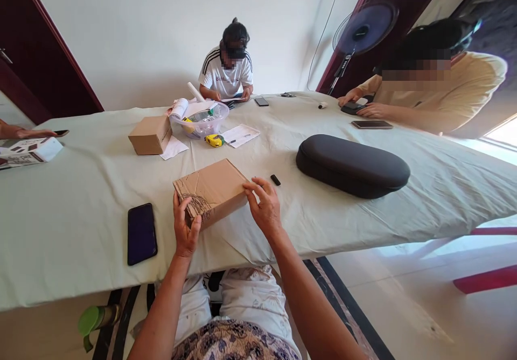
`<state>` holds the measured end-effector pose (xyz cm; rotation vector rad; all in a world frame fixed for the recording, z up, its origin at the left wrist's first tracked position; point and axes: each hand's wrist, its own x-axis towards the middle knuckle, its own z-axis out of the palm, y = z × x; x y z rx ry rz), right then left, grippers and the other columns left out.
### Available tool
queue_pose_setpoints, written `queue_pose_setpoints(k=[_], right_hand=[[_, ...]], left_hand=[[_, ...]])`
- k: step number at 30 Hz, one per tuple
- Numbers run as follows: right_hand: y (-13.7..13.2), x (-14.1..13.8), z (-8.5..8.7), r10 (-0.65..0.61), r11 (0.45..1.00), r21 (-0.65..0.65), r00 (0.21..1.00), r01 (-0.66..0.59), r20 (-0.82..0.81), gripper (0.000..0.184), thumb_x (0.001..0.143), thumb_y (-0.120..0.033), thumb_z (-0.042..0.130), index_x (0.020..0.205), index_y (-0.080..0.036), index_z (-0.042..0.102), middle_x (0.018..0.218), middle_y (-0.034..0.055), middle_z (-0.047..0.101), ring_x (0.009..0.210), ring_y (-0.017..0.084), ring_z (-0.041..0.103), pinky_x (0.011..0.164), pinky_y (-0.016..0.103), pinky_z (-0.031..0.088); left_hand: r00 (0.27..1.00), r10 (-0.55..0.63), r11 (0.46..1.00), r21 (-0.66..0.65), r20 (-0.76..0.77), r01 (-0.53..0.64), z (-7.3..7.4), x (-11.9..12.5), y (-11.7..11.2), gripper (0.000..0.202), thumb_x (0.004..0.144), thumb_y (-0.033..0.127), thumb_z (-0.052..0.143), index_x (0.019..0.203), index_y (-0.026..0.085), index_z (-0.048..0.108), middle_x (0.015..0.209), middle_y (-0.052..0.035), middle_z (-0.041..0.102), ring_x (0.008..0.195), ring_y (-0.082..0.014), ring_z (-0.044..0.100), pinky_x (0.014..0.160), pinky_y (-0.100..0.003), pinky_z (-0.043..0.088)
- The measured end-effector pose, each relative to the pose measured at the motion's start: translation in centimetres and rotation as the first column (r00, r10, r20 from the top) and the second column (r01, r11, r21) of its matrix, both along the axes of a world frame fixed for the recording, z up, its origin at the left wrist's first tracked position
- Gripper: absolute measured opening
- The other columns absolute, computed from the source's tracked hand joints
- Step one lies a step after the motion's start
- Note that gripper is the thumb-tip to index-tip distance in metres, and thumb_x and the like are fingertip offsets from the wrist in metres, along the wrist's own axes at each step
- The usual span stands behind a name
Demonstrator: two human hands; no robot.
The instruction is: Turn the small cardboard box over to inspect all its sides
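A brown cardboard box (218, 185) lies on the cloth in front of me, turned at a slant. My left hand (186, 222) grips its left end, thumb over the near corner and fingers along the side. Thin dark tangled lines (197, 205) cover that corner; whether they are drawn or thread I cannot tell. At the opposite end, my right hand (264, 203) holds the right edge with curled fingertips. A small black piece (275, 180) lies just beyond the right hand. Left of the box rests a dark phone (142, 234).
A black hard case (353, 165) stands to the right. Farther back are a second cardboard box (149, 135), a filled plastic basket (204, 125), a yellow tape measure (214, 140) and paper (241, 135). Other people sit around the cloth-covered table (92, 187), one hand (38, 133) at far left.
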<state>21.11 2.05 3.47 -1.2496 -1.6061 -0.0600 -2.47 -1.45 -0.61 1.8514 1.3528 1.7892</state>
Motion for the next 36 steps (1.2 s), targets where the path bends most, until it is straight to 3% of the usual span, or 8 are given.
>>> queue_pose_setpoints(k=[3,8,10,13,17,22,25,36], right_hand=[[-1.0,0.7,-0.4,0.039,0.998,-0.041,0.999,-0.04,-0.023,0.022,0.096,-0.026,0.054,0.107,-0.024,0.073,0.104,0.0085,0.066,0.098,0.023,0.063,0.089,0.04,0.052],[-5.1,-2.2,-0.7,0.112,0.993,-0.036,0.993,-0.113,-0.033,0.021,0.096,-0.024,0.055,0.111,-0.024,0.07,0.091,0.0062,0.067,0.085,0.02,0.065,0.078,0.035,0.056],[-6.7,-4.8,-0.6,0.214,0.975,-0.052,0.977,-0.215,-0.016,0.027,0.097,-0.021,0.053,0.12,-0.023,0.066,0.095,0.0072,0.069,0.085,0.019,0.067,0.078,0.033,0.058],[-7.8,-8.5,-0.3,0.398,0.914,-0.089,0.917,-0.395,0.016,0.042,0.096,-0.016,0.048,0.137,-0.019,0.054,0.106,0.0106,0.072,0.094,0.02,0.069,0.084,0.033,0.06],[-7.4,-10.7,0.7,0.393,0.91,-0.147,0.919,-0.387,0.02,0.038,0.097,-0.016,0.046,0.134,-0.019,0.056,0.113,0.0107,0.075,0.1,0.02,0.072,0.086,0.03,0.059],[-6.8,-9.7,1.1,0.286,0.933,-0.24,0.957,-0.269,0.04,0.027,0.097,-0.02,0.053,0.119,-0.027,0.067,0.099,0.0026,0.08,0.083,0.017,0.076,0.07,0.023,0.055],[-6.8,-8.9,0.5,0.206,0.953,-0.233,0.978,-0.194,0.03,0.026,0.098,-0.021,0.052,0.115,-0.03,0.07,0.092,0.0006,0.08,0.076,0.016,0.076,0.063,0.021,0.052],[-5.2,-1.8,-0.8,0.07,0.992,-0.096,0.99,-0.081,-0.119,0.025,0.1,-0.031,0.052,0.107,-0.026,0.075,0.085,0.0042,0.076,0.072,0.015,0.069,0.067,0.027,0.054]], left_hand=[[0.997,0.066,0.997,-0.041,0.04,-0.064,-0.3,0.0,0.3,0.05,0.096,0.043,0.049,0.141,0.022,0.048,0.157,-0.016,0.041,0.148,-0.0277,0.037,0.121,-0.046,0.031],[0.906,0.405,0.909,-0.164,0.119,-0.384,-0.7,0.1,1.1,0.057,0.087,0.048,0.065,0.135,0.019,0.052,0.124,-0.0165,0.061,0.117,-0.0277,0.061,0.094,-0.043,0.054],[0.929,0.352,0.93,-0.154,0.112,-0.333,-0.9,0.2,1.1,0.055,0.087,0.048,0.065,0.132,0.018,0.054,0.117,-0.0148,0.062,0.107,-0.0259,0.065,0.086,-0.04,0.056],[0.989,0.144,0.988,-0.053,0.036,-0.142,-0.9,0.2,0.7,0.043,0.095,0.043,0.054,0.132,0.02,0.055,0.123,-0.0145,0.062,0.111,-0.0242,0.064,0.089,-0.039,0.056],[0.996,0.058,0.996,0.067,-0.067,-0.053,-0.5,-0.2,0.0,0.038,0.102,0.036,0.043,0.134,0.023,0.058,0.138,-0.0135,0.055,0.131,-0.0241,0.054,0.107,-0.043,0.047],[0.983,0.0,0.993,0.115,-0.183,0.021,0.1,-0.2,-0.2,0.042,0.102,0.046,0.039,0.127,0.022,0.064,0.141,-0.0139,0.054,0.129,-0.0249,0.055,0.109,-0.045,0.046],[0.968,0.035,0.993,0.116,-0.25,-0.006,0.2,0.1,-0.1,0.047,0.097,0.054,0.048,0.126,0.02,0.062,0.137,-0.0163,0.057,0.127,-0.0276,0.057,0.106,-0.047,0.048],[0.975,0.04,0.993,0.114,-0.22,-0.015,0.4,0.2,0.0,0.037,0.101,0.036,0.047,0.132,0.02,0.059,0.14,-0.0161,0.059,0.132,-0.0233,0.056,0.109,-0.04,0.046]])
